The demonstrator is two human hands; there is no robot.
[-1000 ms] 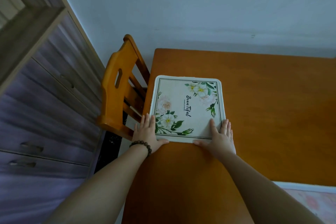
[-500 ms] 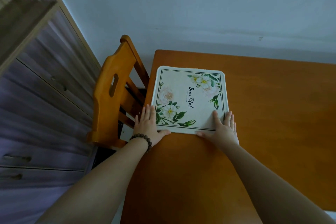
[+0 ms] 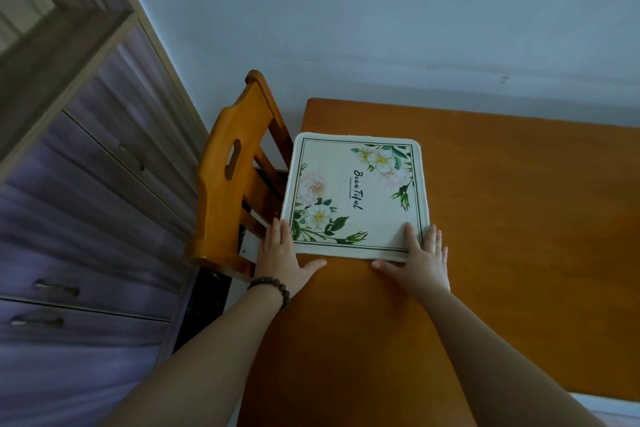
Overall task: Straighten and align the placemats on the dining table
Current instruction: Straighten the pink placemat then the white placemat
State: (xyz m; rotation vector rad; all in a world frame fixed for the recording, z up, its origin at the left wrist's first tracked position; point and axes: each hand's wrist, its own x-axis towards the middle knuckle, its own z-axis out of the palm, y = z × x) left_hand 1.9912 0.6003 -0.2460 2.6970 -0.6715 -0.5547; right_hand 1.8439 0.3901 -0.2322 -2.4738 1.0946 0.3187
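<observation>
A cream placemat printed with white flowers and the word "Beautiful" lies on the orange wooden dining table, along its left edge near the far left corner. My left hand lies flat on the mat's near left corner, thumb on the table just below the near edge; a bead bracelet circles that wrist. My right hand rests flat on the near right corner, fingers spread, thumb below the edge. Neither hand has the mat pinched.
An orange wooden chair stands tucked against the table's left side, right beside the mat. A grey-purple cabinet with drawers fills the left. A pale wall runs behind the table's far edge.
Both hands slid the placemat away from me, toward the table's far edge. Most of that shift came early; since half a second ago it has barely moved.
</observation>
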